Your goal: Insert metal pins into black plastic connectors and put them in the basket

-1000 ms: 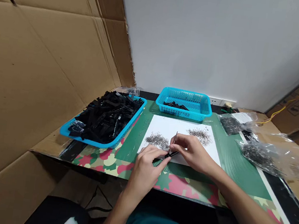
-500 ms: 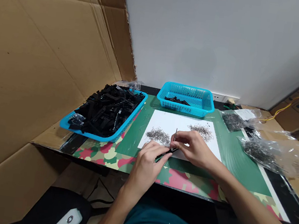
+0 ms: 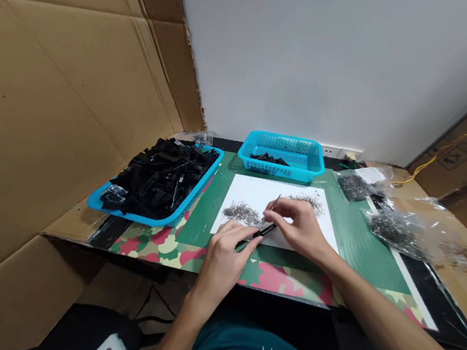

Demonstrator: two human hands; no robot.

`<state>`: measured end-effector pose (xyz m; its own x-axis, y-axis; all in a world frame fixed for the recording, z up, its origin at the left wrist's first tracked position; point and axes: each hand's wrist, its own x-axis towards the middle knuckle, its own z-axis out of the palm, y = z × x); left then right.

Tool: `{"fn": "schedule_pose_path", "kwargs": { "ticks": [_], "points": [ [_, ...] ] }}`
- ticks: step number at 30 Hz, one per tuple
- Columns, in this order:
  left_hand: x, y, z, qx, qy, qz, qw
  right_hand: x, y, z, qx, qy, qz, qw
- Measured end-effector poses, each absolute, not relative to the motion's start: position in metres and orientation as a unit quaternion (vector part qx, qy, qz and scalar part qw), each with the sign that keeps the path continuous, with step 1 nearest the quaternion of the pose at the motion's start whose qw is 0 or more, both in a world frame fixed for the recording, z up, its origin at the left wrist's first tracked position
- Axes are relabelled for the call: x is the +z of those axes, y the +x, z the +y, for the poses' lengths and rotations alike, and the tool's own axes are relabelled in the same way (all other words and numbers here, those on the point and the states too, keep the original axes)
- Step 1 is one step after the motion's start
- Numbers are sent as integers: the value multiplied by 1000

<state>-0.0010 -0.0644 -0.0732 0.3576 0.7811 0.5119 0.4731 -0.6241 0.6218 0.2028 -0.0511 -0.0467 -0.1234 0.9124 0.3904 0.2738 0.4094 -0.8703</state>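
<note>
Between thumb and fingers, my left hand (image 3: 227, 250) pinches the near end of a small black part (image 3: 264, 231) at the front of a white sheet (image 3: 253, 188). My right hand (image 3: 298, 224) is closed on a thin metal tool (image 3: 276, 201), like tweezers, just above the black part; its tip is too small to make out. A pile of tiny metal pieces (image 3: 241, 213) lies on the sheet, left of the tool. A second pile of metal pieces (image 3: 311, 201) sits behind my right hand, which partly hides it.
A blue basket (image 3: 193, 201) heaped with black parts stands at the left. Behind the sheet is another blue basket (image 3: 279, 171) with a few black parts. Plastic bags of metal pieces (image 3: 353, 186) lie at the right, near cardboard. A wall rises at the back.
The tool in my right hand has tilted, and its lower end has shifted left off the black part, which shows more now. The whole view has shifted slightly.
</note>
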Motion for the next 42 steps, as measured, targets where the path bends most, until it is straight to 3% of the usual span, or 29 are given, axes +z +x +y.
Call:
{"fn": "schedule_pose_path", "kwargs": {
  "ticks": [6, 15, 21, 27, 42],
  "points": [
    [-71, -2, -64, 456, 803, 354, 149, -46, 240, -31, 254, -479, -537, 646],
    [-55, 0, -50, 494, 797, 345, 34, -56, 286, -10, 186, -555, -481, 653],
    [-12, 20, 6, 396, 803, 443, 60, -58, 316, -9, 209, -613, -556, 521],
    [6, 52, 80, 375, 796, 463, 105, -54, 313, -19, 281, -558, -686, 374],
    [2, 80, 141, 272, 844, 442, 138, -52, 296, -23, 271, -486, -785, 270]
  ]
}}
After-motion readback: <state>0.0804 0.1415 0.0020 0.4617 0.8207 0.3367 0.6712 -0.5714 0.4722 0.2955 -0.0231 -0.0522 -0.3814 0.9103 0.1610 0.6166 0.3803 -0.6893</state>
